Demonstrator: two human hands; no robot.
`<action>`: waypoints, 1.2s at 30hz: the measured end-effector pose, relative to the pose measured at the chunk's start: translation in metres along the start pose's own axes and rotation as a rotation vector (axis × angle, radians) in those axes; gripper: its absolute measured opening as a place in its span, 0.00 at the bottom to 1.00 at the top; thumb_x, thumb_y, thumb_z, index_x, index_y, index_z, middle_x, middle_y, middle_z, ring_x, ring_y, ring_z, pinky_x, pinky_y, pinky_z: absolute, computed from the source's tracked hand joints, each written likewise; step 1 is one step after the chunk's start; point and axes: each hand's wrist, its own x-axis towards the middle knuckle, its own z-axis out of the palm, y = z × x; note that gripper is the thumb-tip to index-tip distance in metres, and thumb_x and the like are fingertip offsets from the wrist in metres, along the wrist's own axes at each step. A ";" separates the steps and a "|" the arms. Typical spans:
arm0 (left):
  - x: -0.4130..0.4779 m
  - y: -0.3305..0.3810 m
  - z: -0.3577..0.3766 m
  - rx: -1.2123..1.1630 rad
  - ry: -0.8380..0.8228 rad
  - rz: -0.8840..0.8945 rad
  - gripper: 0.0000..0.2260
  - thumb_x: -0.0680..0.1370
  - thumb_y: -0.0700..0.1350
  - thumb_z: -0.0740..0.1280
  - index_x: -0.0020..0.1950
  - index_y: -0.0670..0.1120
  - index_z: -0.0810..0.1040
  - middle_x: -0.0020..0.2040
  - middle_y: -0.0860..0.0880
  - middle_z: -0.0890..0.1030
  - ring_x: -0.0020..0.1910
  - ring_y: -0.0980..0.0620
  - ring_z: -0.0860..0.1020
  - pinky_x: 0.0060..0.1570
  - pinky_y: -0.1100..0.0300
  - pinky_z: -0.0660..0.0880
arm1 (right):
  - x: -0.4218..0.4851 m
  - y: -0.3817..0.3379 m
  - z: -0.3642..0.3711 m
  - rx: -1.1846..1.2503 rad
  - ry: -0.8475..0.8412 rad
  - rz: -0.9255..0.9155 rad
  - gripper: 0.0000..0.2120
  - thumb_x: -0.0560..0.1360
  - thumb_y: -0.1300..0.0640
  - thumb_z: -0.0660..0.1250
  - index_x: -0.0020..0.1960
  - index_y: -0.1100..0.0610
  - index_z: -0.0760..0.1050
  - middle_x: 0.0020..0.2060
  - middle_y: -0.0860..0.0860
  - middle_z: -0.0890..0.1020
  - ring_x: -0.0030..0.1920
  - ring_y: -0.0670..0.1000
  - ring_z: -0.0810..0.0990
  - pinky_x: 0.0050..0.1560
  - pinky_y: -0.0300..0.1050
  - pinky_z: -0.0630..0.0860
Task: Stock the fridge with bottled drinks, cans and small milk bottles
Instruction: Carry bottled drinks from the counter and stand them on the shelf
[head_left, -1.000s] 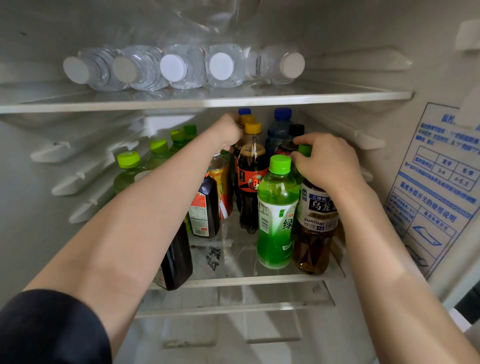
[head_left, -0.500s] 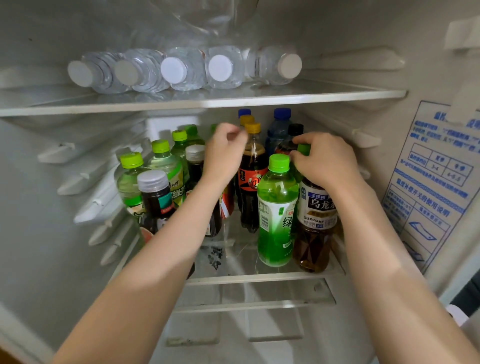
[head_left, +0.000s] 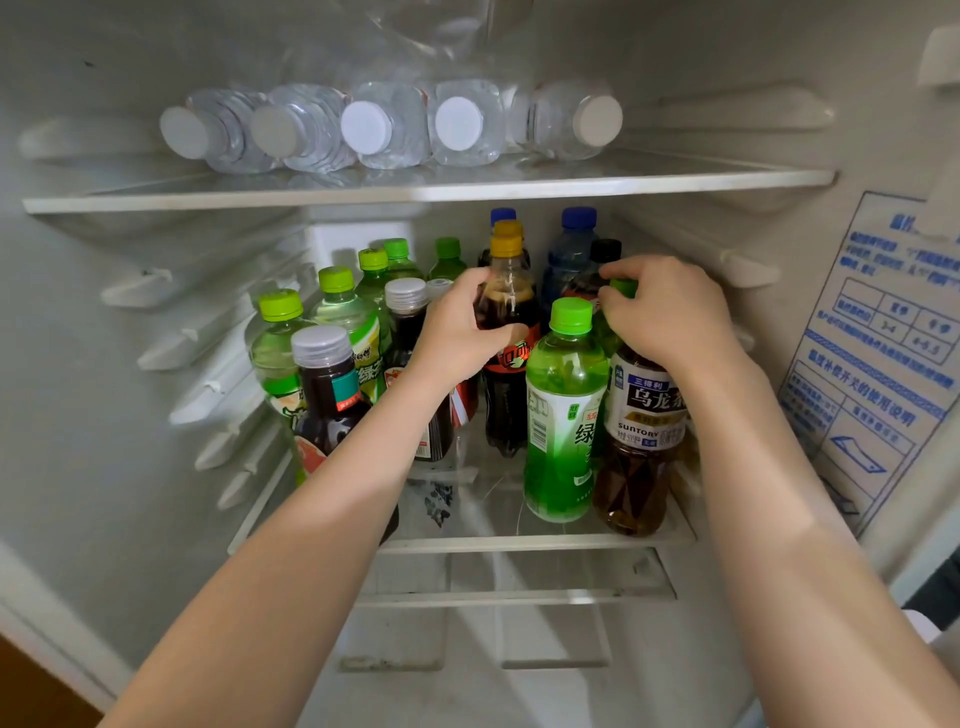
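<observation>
I read "SUNTORY", "三得利" and "乌龙茶" on the brown tea bottle (head_left: 647, 410) label. The green bottle (head_left: 563, 415) beside it shows "绿". The sticker (head_left: 872, 374) on the fridge wall carries blue Chinese print, too blurred for me to read.

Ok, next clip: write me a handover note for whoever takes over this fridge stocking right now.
Left hand: grips the yellow-capped cola bottle at its shoulder, upright on the middle shelf.
Right hand: grips the top of the oolong tea bottle, at the shelf's front right, beside the green tea bottle.
Done: water bottles lie in a row on the upper shelf; many upright bottles stand on the middle shelf.
Left: release both bottles once placed; no cans or small milk bottles are in view, so those likely remain.
</observation>
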 end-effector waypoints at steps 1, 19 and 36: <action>0.000 0.001 0.001 -0.003 -0.009 -0.006 0.29 0.69 0.44 0.76 0.67 0.47 0.70 0.50 0.64 0.74 0.45 0.84 0.67 0.43 0.85 0.64 | 0.000 0.000 -0.001 0.007 -0.001 0.005 0.17 0.78 0.54 0.60 0.66 0.50 0.73 0.63 0.53 0.77 0.61 0.56 0.75 0.56 0.47 0.72; -0.062 0.043 0.027 -0.117 0.179 0.169 0.14 0.79 0.45 0.64 0.64 0.48 0.73 0.60 0.54 0.75 0.59 0.66 0.72 0.55 0.74 0.70 | -0.073 0.031 0.026 0.567 0.233 0.106 0.17 0.80 0.52 0.57 0.68 0.45 0.66 0.44 0.28 0.73 0.45 0.28 0.74 0.46 0.30 0.68; -0.075 0.034 -0.018 -0.040 0.132 0.063 0.20 0.78 0.45 0.66 0.70 0.52 0.69 0.54 0.67 0.75 0.49 0.74 0.74 0.51 0.73 0.72 | -0.071 0.029 0.025 0.634 0.140 0.048 0.18 0.82 0.55 0.54 0.71 0.48 0.64 0.56 0.39 0.75 0.58 0.39 0.75 0.59 0.39 0.72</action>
